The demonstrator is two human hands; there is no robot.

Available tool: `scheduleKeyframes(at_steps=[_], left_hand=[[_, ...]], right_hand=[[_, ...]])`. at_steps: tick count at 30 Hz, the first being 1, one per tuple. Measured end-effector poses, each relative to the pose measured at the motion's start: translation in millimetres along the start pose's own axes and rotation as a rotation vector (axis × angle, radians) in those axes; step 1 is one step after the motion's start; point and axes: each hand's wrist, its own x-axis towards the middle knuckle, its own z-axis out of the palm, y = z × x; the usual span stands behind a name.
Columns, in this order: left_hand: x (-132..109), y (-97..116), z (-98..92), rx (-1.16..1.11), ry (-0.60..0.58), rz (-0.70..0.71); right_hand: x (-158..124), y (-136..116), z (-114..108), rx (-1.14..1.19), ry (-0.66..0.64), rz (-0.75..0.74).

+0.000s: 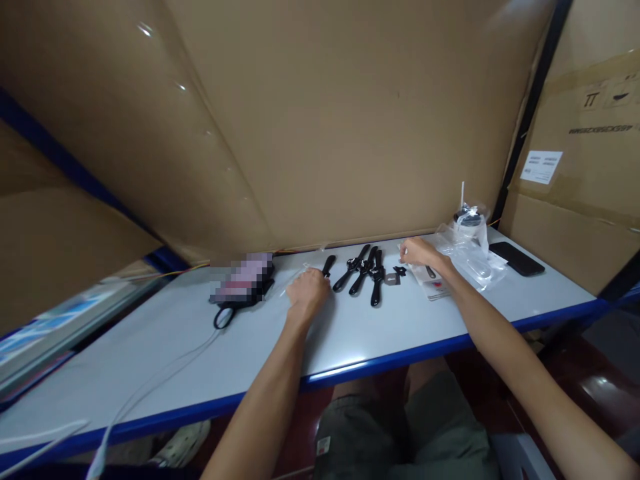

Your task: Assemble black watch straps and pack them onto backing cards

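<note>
Hands well apart on the white table. Left hand curls over the near end of a lone black tool, left of the black tool cluster; right hand bends down at a printed packet, right of it. Cannot tell if either grips. Step seems a two-handed pick-up; next move calls for sure finger holds. Lone tool's long axis runs near to far, far end leaning right; working end unclear.

Passage lies along the front of the table, while 3 clustered black tools obstruct farther back.
</note>
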Motion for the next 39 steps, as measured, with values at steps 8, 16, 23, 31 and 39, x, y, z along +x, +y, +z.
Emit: scheduleKeyframes(at_steps=[8,16,23,31,39], left_hand=[[2,2,7.1,-0.123,0.011,0.046],[16,9,-3.0,-1.139,-0.102,-0.094],[-3,30,-10.2,-1.657,-0.36,-0.106],[-8,40,-10.6,-1.83,-0.576,-0.207],[-22,49,-15.9,-1.817,-0.48,0.008]], right_hand=[[-2,-6,-2,-0.01,0.104,-0.014],[3,3,-1,0.03,0.013,-0.054],[-3,-13,2,0.034,-0.198,-0.193],[-12,-29,11,-0.047,-0.232,-0.091],[-10,-23,7,-0.085,-0.343,-0.133]])
